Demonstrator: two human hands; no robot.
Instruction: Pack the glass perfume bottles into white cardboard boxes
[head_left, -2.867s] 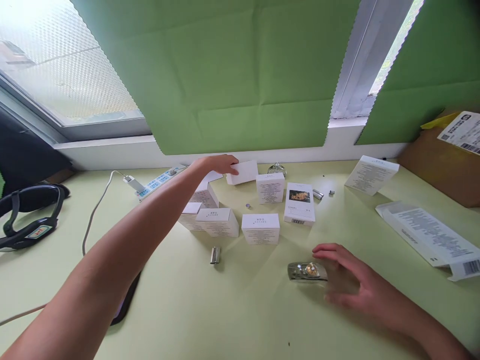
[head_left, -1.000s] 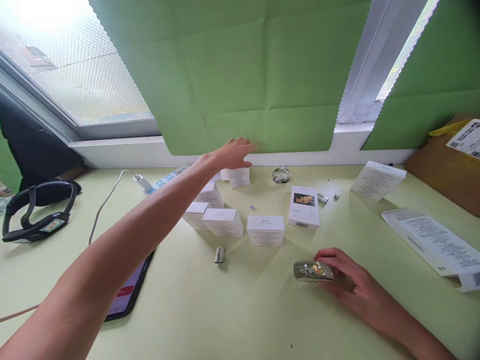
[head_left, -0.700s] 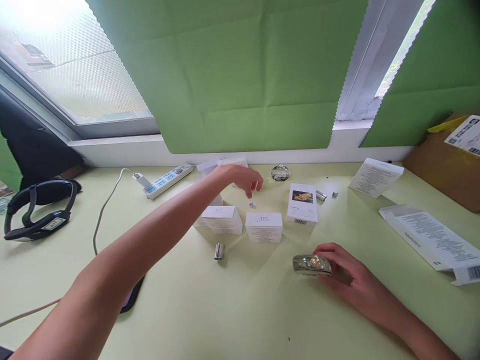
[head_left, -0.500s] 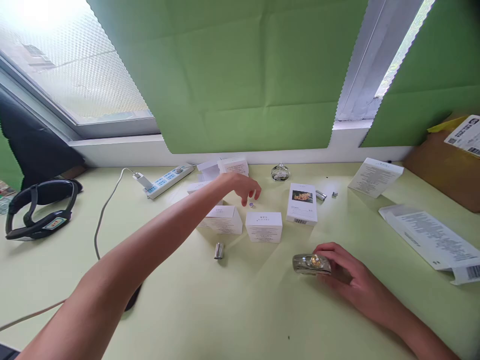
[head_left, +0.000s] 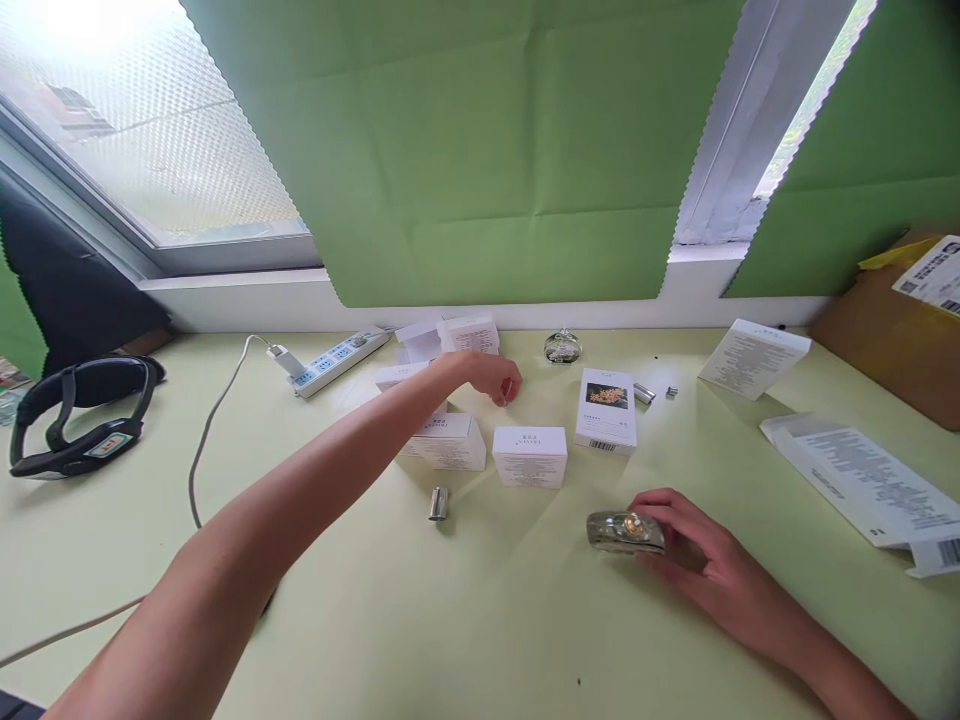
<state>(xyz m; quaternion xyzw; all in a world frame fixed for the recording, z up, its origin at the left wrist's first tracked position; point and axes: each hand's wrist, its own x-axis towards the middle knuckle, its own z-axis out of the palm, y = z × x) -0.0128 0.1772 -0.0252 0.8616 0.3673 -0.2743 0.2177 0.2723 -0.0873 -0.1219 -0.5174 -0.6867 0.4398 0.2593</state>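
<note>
My right hand [head_left: 694, 552] grips a glass perfume bottle [head_left: 609, 532] by its right end. A gold-coloured neck shows on top of the bottle. Beyond the white boxes, my left hand [head_left: 493, 377] has its fingers pinched at the tabletop on a small pale piece [head_left: 506, 394], mostly hidden by the fingertips. Just below that hand stand a white box [head_left: 529, 458] and another white box [head_left: 456, 442]. In front of them a silver cap [head_left: 438, 503] rests on the table. A second glass bottle [head_left: 562, 347] stands at the back.
A white box with a flower picture [head_left: 606, 410] lies near silver caps [head_left: 643, 394]. To the right are an upright carton [head_left: 754, 358], a flattened carton [head_left: 862, 480] and a brown cardboard box [head_left: 885, 320]. A power strip [head_left: 339, 360] and a black headset [head_left: 82, 420] are at left.
The fingers of my left hand have closed on the small pale piece that lay on the table. My right hand stays in place with the perfume bottle.
</note>
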